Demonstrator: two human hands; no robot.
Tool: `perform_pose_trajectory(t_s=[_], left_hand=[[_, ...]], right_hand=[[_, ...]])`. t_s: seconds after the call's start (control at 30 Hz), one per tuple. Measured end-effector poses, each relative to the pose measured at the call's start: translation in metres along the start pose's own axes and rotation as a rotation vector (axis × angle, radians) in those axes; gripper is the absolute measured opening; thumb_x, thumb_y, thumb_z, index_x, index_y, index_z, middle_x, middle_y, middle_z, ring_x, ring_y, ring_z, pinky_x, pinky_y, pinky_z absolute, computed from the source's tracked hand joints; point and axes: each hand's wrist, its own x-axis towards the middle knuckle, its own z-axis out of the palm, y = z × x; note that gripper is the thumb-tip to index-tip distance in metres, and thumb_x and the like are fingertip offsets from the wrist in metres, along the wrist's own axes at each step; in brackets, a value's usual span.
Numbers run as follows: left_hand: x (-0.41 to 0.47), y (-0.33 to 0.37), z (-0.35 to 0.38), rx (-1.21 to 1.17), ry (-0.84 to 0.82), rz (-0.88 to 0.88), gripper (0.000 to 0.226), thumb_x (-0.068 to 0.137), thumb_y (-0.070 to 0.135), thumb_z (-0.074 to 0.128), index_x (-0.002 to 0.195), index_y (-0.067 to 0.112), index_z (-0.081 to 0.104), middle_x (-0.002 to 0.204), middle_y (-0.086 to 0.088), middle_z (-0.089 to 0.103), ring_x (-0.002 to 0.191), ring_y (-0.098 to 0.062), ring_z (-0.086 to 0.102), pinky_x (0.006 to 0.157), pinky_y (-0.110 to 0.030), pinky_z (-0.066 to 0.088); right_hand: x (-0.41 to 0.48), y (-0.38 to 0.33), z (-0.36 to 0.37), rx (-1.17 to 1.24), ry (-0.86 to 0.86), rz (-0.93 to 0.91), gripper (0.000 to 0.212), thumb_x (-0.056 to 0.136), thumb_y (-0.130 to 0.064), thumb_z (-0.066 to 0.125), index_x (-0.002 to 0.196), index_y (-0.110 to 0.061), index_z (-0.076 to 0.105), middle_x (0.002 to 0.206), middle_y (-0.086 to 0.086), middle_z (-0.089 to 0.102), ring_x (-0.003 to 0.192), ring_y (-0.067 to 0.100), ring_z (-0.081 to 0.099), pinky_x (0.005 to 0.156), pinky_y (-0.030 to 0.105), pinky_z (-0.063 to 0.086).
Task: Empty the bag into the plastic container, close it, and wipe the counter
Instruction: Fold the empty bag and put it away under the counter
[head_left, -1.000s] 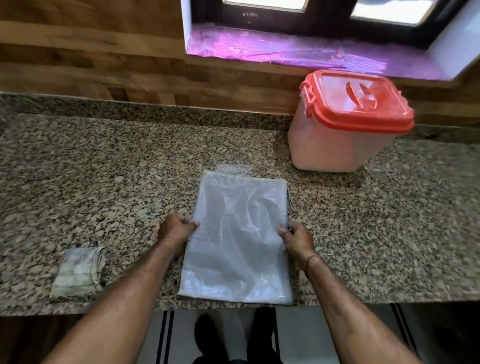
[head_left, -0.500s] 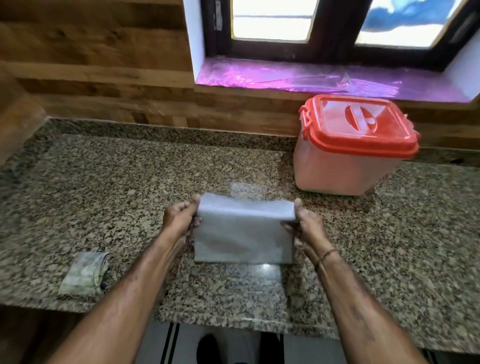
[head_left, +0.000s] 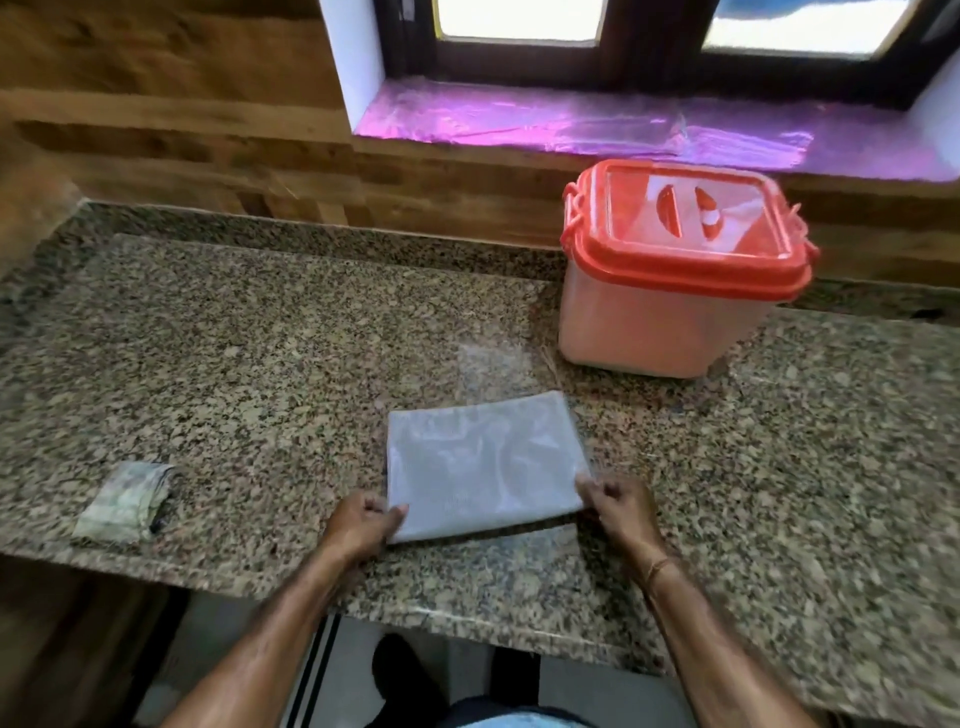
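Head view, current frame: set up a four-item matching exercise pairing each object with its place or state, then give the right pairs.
Things
1. translucent white plastic bag
2. clear plastic container with an orange-red lid
3. folded greenish cloth
4. pink plastic film

Places or states
A. lies untouched near the front left edge of the granite counter
B. spread along the ledge below the window
C. folded flat, pinched at its near corners by the left hand and right hand
D. stands closed at the back right of the counter

Pairs: 1-C, 2-D, 3-A, 4-B
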Motion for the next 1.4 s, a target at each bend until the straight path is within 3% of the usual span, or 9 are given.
perform_pose_trajectory(t_s=[0.17,0.37,0.47,0.53,0.67,0.83,0.93,1.17,1.4], left_hand=[[-0.003,0.018,0.017,0.05,0.198,-0.021,0.045,0.093,0.055,0.067,0.073,0.015,0.062,0.071,-0.007,0.068,0.065,-0.022,0.061,0.063,-0.031,0.044],[-0.009,0.011,0.04,0.363,0.237,0.004,0.034,0.087,0.038,0.079,0.099,0.011,0.062,0.101,-0.01,0.073,0.082,-0.028,0.07,0.069,-0.042,0.062],[-0.008,0.01,0.047,0.721,0.264,0.302,0.104,0.078,0.042,0.084,0.158,0.028,0.02,0.164,-0.012,0.023,0.143,-0.036,0.036,0.107,-0.053,0.046],[-0.003,0.022,0.049,0.851,0.08,0.416,0.119,0.079,0.053,0.08,0.163,0.04,-0.003,0.173,-0.005,-0.006,0.158,-0.031,0.005,0.124,-0.058,0.015],[-0.003,0.042,0.056,0.942,0.047,0.354,0.104,0.074,0.078,0.067,0.159,0.041,0.019,0.148,-0.012,0.039,0.133,-0.028,0.041,0.114,-0.053,0.031],[-0.025,0.038,0.075,0.859,0.114,0.31,0.075,0.083,0.075,0.061,0.138,0.026,0.047,0.122,-0.001,0.064,0.12,-0.027,0.058,0.109,-0.056,0.038],[-0.025,0.047,0.077,0.634,0.139,0.257,0.043,0.087,0.056,0.072,0.106,0.021,0.054,0.096,0.003,0.061,0.096,-0.023,0.06,0.081,-0.036,0.046],[-0.013,0.075,0.062,-0.13,-0.124,-0.054,0.027,0.097,0.032,0.068,0.115,0.013,0.065,0.107,-0.007,0.074,0.088,-0.022,0.074,0.07,-0.036,0.061],[-0.022,0.078,0.034,-0.304,-0.255,-0.095,0.037,0.095,0.047,0.065,0.074,0.017,0.06,0.059,0.009,0.066,0.039,-0.003,0.054,0.044,-0.02,0.039]], right_hand=[[-0.001,0.011,-0.017,-0.122,-0.066,0.025,0.038,0.093,-0.029,0.074,0.073,0.003,0.068,0.067,0.011,0.063,0.067,0.017,0.056,0.062,0.03,0.035],[0.002,0.016,-0.019,-0.154,0.071,0.12,0.044,0.087,-0.023,0.081,0.055,-0.018,0.051,0.046,-0.011,0.051,0.043,0.004,0.049,0.043,0.022,0.037],[0.001,0.013,-0.014,-0.006,0.108,0.184,0.019,0.088,-0.02,0.08,0.081,-0.016,0.062,0.074,-0.002,0.068,0.067,0.014,0.065,0.055,0.024,0.052],[-0.001,0.006,-0.01,0.37,0.095,0.264,0.028,0.093,-0.013,0.076,0.115,-0.009,0.059,0.102,0.007,0.071,0.083,0.021,0.07,0.064,0.031,0.063],[-0.01,-0.003,0.009,0.567,-0.077,0.32,0.027,0.1,-0.011,0.066,0.125,-0.002,0.066,0.111,0.012,0.077,0.095,0.027,0.075,0.064,0.028,0.063],[-0.02,0.004,0.025,0.021,-0.142,0.195,0.028,0.098,-0.032,0.064,0.12,-0.017,0.073,0.112,0.0,0.079,0.101,0.024,0.075,0.094,0.045,0.061],[-0.016,0.0,0.016,-0.164,-0.185,0.16,0.032,0.102,-0.038,0.055,0.122,-0.019,0.071,0.113,-0.001,0.077,0.101,0.024,0.074,0.093,0.041,0.06],[-0.01,-0.023,-0.004,0.419,-0.375,0.258,0.021,0.108,-0.011,0.051,0.102,-0.01,0.071,0.083,0.001,0.081,0.064,0.011,0.075,0.044,0.019,0.053],[-0.008,-0.042,-0.004,0.523,-0.393,0.312,0.023,0.105,-0.016,0.057,0.117,-0.001,0.069,0.118,0.017,0.073,0.105,0.034,0.071,0.056,0.026,0.064]])
